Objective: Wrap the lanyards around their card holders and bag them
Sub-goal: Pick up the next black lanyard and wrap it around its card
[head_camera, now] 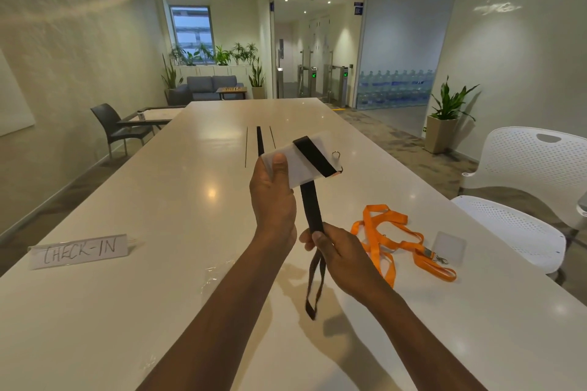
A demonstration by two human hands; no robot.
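Left hand (272, 197) grips the card holder (301, 162) up above the white table (158, 200), black lanyard (313, 200) crossing it; right hand (336, 252) pinches the strap below, and the orange lanyard (390, 240) lies on the tabletop to the right

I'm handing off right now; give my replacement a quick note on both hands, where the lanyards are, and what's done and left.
Left hand holds the clear card holder up over the table; one turn of the black lanyard crosses it.
Right hand pinches the strap below; its loop hangs free.
Orange lanyard with its holder lies unwrapped on the table, right side.
Clear plastic, possibly the bag, lies near the left forearm.
Left: finish black wrap, wrap orange, bag both.
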